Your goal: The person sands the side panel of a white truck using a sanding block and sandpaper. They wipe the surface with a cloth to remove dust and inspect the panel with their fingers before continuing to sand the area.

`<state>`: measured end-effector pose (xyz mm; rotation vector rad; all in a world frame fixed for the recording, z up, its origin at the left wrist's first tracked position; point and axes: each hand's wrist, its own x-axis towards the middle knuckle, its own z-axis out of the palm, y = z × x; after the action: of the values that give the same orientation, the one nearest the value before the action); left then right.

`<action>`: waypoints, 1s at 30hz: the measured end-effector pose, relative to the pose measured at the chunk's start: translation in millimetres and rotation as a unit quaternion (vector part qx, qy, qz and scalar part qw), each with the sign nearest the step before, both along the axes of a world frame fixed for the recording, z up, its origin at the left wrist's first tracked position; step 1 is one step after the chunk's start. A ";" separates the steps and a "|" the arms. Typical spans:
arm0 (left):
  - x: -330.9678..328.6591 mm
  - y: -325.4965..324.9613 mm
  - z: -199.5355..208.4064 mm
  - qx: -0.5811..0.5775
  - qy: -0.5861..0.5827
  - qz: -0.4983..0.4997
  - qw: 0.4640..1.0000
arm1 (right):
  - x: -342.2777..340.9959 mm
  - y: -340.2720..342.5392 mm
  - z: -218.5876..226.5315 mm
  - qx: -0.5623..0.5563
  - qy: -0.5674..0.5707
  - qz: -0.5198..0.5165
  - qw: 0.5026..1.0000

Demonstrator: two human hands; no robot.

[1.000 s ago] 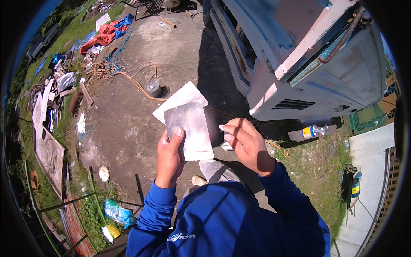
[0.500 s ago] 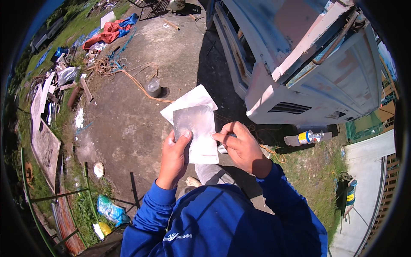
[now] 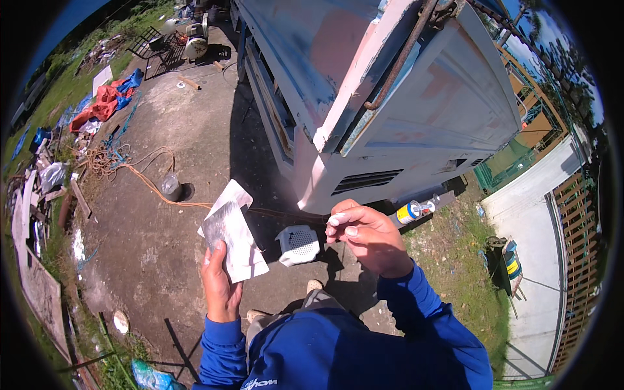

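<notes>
My left hand [image 3: 223, 286] grips some thin white and grey paper sheets [image 3: 242, 247], its thumb lying on top. One sheet has a dusty grey face that looks like sandpaper; the white ones are creased and overlap it. To the right, apart from the sheets, is my right hand [image 3: 374, 242], raised with its thumb and fingers drawn together. White dust marks its fingertips, and whatever may be between them is too small to make out. Just beyond that hand stands the corner of a large vehicle body [image 3: 422, 140] with patchy white, blue and pinkish paint.
A white perforated plastic stool [image 3: 300, 246] stands between my hands, on the concrete. Orange rope [image 3: 140, 174] trails past a grey bucket [image 3: 171, 187]. A yellow-and-blue can [image 3: 407, 213] is beside the vehicle. Scrap wood and a red tarp [image 3: 101, 107] lie at the left.
Both hands were close together at the sheets. Now my right hand has come away to the right, and my left hand has moved left and tilted the sheets. My view has shifted toward the vehicle.
</notes>
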<state>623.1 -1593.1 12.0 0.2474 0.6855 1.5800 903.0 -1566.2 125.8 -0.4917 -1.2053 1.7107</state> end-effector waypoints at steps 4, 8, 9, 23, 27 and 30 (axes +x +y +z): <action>42.3 7.0 -34.1 -0.015 0.013 0.052 0.998 | 67.6 42.7 53.3 0.127 -0.043 -0.078 0.988; 112.3 28.4 -103.9 -0.025 -0.004 0.055 0.998 | 153.8 80.0 127.5 0.438 -0.349 -0.320 0.764; 134.5 34.1 -118.6 -0.022 -0.012 0.060 0.998 | 174.2 93.6 146.7 0.543 -0.455 -0.365 0.604; 294.0 46.9 -170.0 -0.171 0.203 0.126 0.956 | 240.2 221.9 254.4 0.765 -0.521 -0.336 -0.174; 303.9 40.9 -169.2 -0.200 0.324 0.113 0.917 | 235.5 220.4 251.1 0.755 -0.528 -0.334 -0.199; 304.2 32.7 -174.1 -0.217 0.391 0.108 0.888 | 230.9 218.7 251.2 0.751 -0.525 -0.332 -0.222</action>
<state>927.3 -1560.4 -162.1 0.4923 1.7227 1.4603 1133.9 -1347.6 377.0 0.4110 1.9065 2.5105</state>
